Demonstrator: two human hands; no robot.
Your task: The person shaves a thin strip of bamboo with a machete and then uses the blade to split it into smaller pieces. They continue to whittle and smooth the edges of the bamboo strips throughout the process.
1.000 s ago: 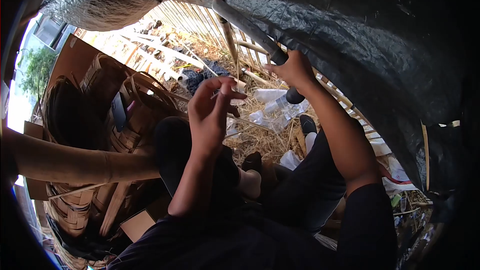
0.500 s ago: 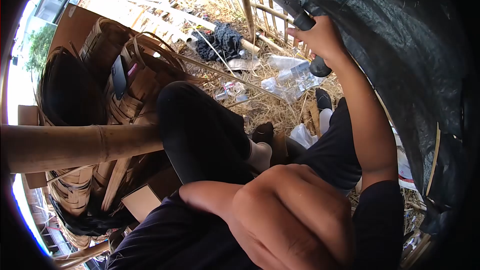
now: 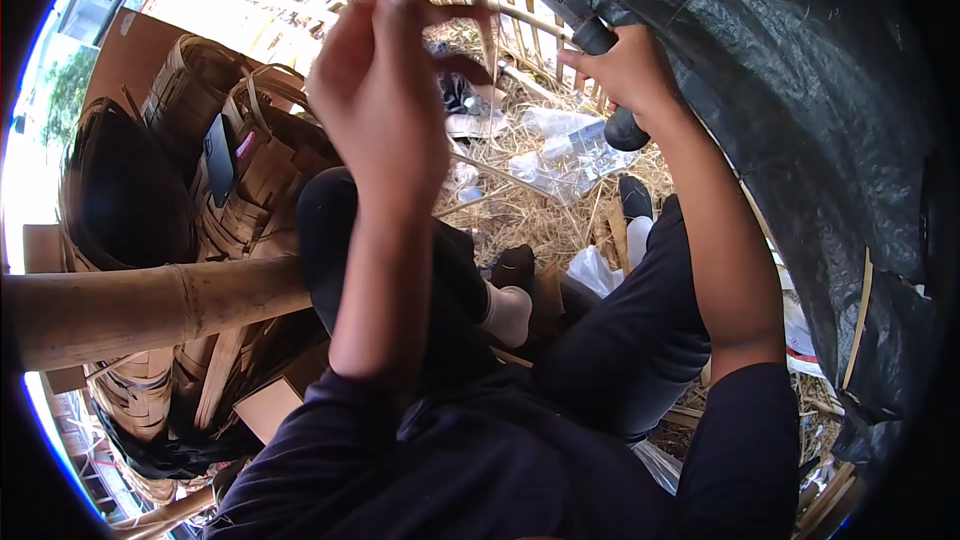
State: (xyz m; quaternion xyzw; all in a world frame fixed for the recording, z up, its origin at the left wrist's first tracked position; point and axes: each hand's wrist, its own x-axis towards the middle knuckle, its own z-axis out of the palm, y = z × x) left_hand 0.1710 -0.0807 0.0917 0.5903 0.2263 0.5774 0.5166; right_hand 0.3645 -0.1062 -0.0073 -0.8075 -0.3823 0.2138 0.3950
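Note:
My right hand (image 3: 638, 75) is wrapped round the black handle of a tool (image 3: 622, 130). The handle's rounded end shows below the fist, and a dark collar sits above it. Beyond the collar, the tool's shape is hard to tell against the dark sheeting. My left hand (image 3: 385, 75) is raised at the upper middle, its fingers curved but apart and slightly blurred, with nothing visible between them. Behind those fingers stands a bamboo fence (image 3: 520, 30).
Woven baskets (image 3: 240, 190) stand at the left with a phone (image 3: 218, 160) on them. A thick bamboo pole (image 3: 150, 310) runs beside my knee. Black sheeting (image 3: 800, 120) hangs at the right. Straw (image 3: 520, 220) and clear plastic litter (image 3: 570, 155) lie beyond my feet.
My left hand has swung from the bottom middle, close to the camera, up to the upper middle. My right hand has shifted slightly left, still gripping the handle.

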